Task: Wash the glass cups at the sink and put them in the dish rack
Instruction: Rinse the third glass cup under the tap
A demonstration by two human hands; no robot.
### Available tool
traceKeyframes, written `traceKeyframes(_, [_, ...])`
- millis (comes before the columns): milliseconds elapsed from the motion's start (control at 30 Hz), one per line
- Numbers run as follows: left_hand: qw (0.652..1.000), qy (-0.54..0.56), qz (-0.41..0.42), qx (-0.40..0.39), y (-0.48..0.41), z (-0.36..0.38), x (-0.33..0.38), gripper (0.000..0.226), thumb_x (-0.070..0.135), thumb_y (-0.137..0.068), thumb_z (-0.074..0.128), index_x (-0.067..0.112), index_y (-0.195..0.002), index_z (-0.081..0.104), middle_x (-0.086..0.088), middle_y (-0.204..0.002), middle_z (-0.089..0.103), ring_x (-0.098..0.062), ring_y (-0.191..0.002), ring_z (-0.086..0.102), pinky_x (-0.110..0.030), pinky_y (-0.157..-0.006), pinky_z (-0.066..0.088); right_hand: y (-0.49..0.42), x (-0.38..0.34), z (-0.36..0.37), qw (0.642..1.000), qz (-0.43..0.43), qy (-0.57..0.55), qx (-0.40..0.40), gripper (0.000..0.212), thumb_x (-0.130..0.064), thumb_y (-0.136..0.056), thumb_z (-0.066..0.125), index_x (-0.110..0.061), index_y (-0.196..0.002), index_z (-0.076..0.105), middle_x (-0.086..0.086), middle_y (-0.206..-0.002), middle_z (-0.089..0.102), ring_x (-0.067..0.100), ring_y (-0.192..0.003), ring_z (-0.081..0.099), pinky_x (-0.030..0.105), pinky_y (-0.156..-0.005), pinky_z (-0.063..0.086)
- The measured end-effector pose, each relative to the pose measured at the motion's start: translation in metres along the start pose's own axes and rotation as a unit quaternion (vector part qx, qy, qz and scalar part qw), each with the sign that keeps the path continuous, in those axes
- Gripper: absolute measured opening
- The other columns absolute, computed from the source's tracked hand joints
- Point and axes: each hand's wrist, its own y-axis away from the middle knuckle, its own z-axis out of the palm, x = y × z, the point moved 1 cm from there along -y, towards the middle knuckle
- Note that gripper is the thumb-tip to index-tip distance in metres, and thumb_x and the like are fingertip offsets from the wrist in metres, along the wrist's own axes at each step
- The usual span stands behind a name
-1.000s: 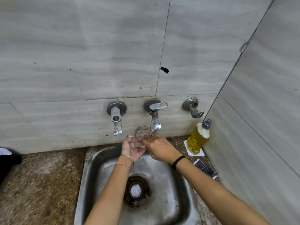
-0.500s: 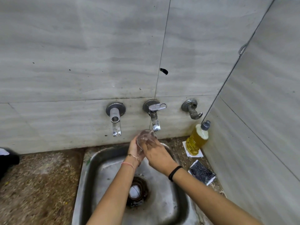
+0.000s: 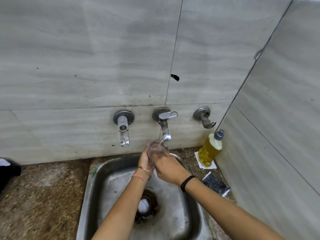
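The cup (image 3: pixel 158 147) is clasped by both hands, left (image 3: pixel 145 159) and right (image 3: pixel 167 166), just under the tap (image 3: pixel 165 130), over the sink (image 3: pixel 97 172); its mouth is tilted towards the spout; no rack is seen.

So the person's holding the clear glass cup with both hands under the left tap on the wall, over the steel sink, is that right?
Not quite. The head view shows both hands, left hand and right hand, holding the clear glass cup under the middle tap, not the left one, over the steel sink.
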Motion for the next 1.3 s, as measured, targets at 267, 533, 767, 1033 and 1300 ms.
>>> traceKeyframes(267, [1.0, -0.002, 0.003, 0.001, 0.0, 0.003, 0.001, 0.048, 0.044, -0.099, 0.035, 0.006, -0.091, 0.063, -0.005, -0.067, 0.072, -0.015, -0.059, 0.069, -0.023, -0.055, 0.055, -0.002, 0.011, 0.0, 0.998, -0.044, 0.034, -0.019, 0.066, -0.006, -0.08, 0.05, 0.005, -0.142, 0.033, 0.02, -0.105, 0.068, 0.035, -0.114, 0.055, 0.041, -0.11, 0.033])
traceKeyframes(533, [0.997, 0.033, -0.008, -0.069, 0.002, -0.002, 0.005, 0.037, 0.034, -0.098, 0.038, 0.006, -0.094, 0.062, -0.01, -0.079, 0.069, -0.019, -0.058, 0.067, -0.027, -0.047, 0.054, -0.004, 0.035, -0.012, 0.973, -0.181, 0.012, 0.145, 0.017, -0.012, -0.076, 0.053, -0.014, -0.086, 0.067, 0.003, -0.082, 0.07, 0.021, -0.087, 0.065, 0.033, -0.1, 0.041])
traceKeyframes(767, [0.96, -0.164, -0.176, -0.147, 0.011, -0.009, 0.001, 0.095, 0.083, -0.079, 0.014, 0.01, -0.115, 0.064, -0.02, -0.117, 0.065, -0.035, -0.103, 0.064, -0.04, -0.082, 0.053, -0.019, 0.041, -0.032, 0.88, 0.207, -0.427, 0.034, 0.027, -0.013, -0.092, 0.054, -0.011, -0.068, 0.064, 0.011, -0.064, 0.066, 0.014, -0.055, 0.057, 0.026, -0.057, 0.042])
traceKeyframes(1033, [0.983, 0.042, -0.152, -0.094, 0.024, -0.01, 0.0, 0.105, 0.083, -0.063, 0.047, -0.001, -0.126, 0.054, -0.026, -0.124, 0.059, -0.042, -0.112, 0.058, -0.052, -0.099, 0.045, -0.038, 0.033, -0.016, 0.743, 0.355, -0.562, -0.076, 0.042, -0.02, -0.099, 0.042, -0.014, -0.06, 0.059, -0.005, -0.039, 0.055, 0.003, -0.034, 0.049, 0.018, -0.047, 0.041])
traceKeyframes(1300, [0.988, 0.101, -0.109, -0.04, 0.022, -0.016, 0.002, 0.04, 0.033, -0.085, 0.058, -0.002, -0.104, 0.06, -0.024, -0.103, 0.062, -0.038, -0.098, 0.058, -0.049, -0.089, 0.049, -0.036, 0.034, -0.03, 0.892, 0.19, -0.403, -0.081, 0.019, -0.013, -0.092, 0.058, -0.005, -0.106, 0.068, 0.006, -0.106, 0.069, 0.015, -0.092, 0.062, 0.028, -0.087, 0.05])
